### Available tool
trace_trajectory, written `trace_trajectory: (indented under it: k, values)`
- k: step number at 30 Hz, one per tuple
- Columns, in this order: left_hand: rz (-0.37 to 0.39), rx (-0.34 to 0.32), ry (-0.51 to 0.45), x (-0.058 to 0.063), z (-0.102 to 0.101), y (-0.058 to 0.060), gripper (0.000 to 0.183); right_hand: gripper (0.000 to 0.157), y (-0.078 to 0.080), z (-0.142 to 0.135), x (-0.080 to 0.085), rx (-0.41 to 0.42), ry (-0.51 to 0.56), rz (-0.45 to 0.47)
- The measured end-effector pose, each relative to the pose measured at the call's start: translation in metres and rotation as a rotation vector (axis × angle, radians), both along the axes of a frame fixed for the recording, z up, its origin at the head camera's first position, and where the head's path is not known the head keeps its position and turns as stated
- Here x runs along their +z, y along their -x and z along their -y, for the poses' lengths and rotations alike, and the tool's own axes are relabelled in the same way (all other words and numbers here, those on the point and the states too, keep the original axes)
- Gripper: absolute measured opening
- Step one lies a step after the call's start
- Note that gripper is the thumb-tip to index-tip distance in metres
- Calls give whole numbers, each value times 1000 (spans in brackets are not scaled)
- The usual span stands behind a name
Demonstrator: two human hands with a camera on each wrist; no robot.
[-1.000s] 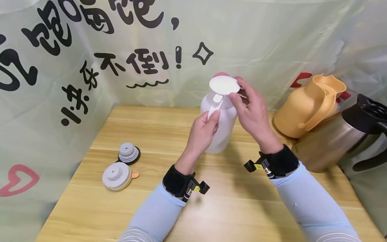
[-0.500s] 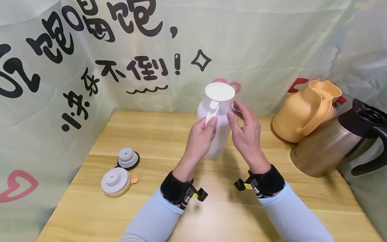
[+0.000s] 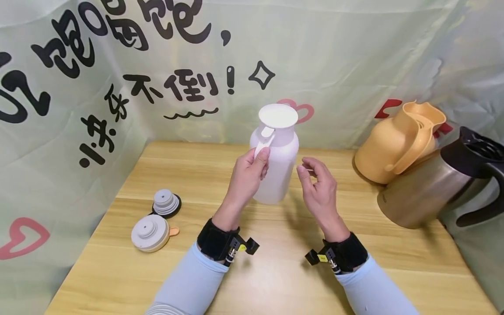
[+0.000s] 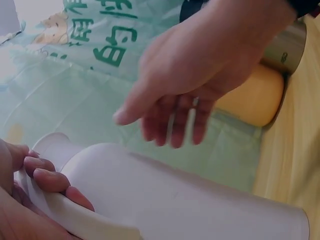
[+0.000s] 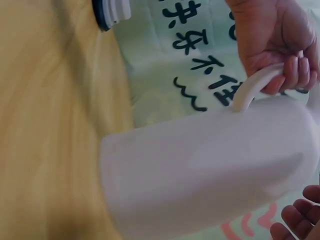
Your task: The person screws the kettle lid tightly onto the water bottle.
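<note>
A white thermos jug (image 3: 275,170) with a round flat white top (image 3: 278,116) stands upright in the middle of the head view. Its curved handle (image 5: 255,85) is gripped by my left hand (image 3: 246,177), fingers wrapped round it and thumb along its upper part. My right hand (image 3: 320,188) hangs to the right of the jug, apart from it, fingers loosely bent and holding nothing. In the left wrist view that right hand (image 4: 195,65) shows with fingers spread beyond the jug (image 4: 165,195).
Two stoppers lie on the wooden table (image 3: 271,280) at left: a grey one with a black rim (image 3: 165,202) and a wider white-grey one with an orange tab (image 3: 149,232). At right stand an orange jug (image 3: 387,148) and a steel jug with black handle (image 3: 423,188). Printed cloth walls enclose the table.
My right hand has come off the jug's top and drawn down, away from the jug. The jug has shifted slightly left with my left hand still on its handle.
</note>
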State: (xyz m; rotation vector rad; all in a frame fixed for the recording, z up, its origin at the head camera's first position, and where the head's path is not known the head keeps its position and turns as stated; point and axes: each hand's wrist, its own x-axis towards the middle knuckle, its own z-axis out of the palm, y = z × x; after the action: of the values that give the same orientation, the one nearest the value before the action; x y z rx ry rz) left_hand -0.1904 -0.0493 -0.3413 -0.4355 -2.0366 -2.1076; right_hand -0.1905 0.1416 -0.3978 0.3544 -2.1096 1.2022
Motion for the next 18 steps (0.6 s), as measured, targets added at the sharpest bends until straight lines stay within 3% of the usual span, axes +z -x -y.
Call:
trace_trajectory:
  k: [8,18]
  values:
    - [19,49,-33,1,23,11,49,31,3,1,-17,21,-49,97]
    - [80,140,-126,4,69,36,41,31,-1,4,-18,29,-99,124]
